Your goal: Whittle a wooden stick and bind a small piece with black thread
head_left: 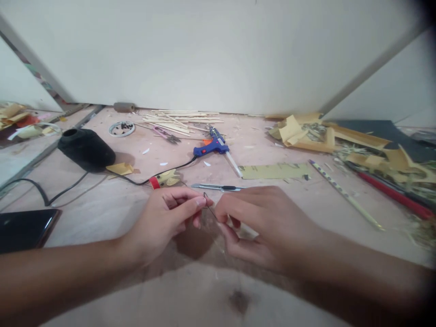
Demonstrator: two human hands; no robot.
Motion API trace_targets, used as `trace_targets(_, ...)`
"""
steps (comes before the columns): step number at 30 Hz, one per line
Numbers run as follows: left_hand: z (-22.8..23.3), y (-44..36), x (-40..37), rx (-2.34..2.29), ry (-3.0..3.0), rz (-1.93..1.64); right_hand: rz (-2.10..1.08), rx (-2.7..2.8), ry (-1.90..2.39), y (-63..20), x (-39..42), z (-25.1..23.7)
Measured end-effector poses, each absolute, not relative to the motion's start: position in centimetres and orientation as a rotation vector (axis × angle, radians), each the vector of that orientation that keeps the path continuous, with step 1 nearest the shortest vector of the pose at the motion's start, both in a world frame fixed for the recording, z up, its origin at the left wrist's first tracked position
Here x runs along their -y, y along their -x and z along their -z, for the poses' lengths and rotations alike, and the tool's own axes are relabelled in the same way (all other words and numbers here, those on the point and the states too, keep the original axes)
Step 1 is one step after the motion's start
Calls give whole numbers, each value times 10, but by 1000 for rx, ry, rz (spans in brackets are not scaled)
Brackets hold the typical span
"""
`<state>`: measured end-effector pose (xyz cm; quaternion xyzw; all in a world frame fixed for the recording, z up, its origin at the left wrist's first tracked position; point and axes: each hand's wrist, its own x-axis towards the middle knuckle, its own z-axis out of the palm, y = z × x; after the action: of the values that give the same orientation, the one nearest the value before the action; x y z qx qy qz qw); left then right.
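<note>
L hand (166, 218) & R hand (259, 222) pinch thin wire (210, 208); small dish (121, 129) w/ dark bits.

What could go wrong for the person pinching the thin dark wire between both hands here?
The thin dark wire has a free end by the left hand and right hand; it might prick a fingertip. The blue glue gun lies plugged in nearby; a reaching sleeve could snag its black cord.

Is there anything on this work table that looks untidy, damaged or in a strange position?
Yes. Torn yellow-brown cardboard scraps lie heaped at the far right, thin wooden sticks are scattered near the wall, and the blue glue gun lies on its side. Both hands, left hand and right hand, pinch a thin dark wire.
</note>
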<state>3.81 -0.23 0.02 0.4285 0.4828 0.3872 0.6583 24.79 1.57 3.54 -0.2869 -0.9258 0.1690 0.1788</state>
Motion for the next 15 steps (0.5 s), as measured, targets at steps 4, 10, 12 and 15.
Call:
trace_targets(4, 2, -38, 0, -1098, -1016, -911, -524, 2500, 1004, -248, -19, -38)
trace_targets(10, 3, -37, -1, -1112, -1058, -955, -792, 2450, 1140, -243, -19, -33)
trace_targets(12, 4, -36, -1, -1096, -1063, -963, -941, 2415, 1097, -241, -19, -28)
trace_targets(15, 4, -36, -2, -1075, -1014, -980, -1045, 2352, 989, -241, -19, -22)
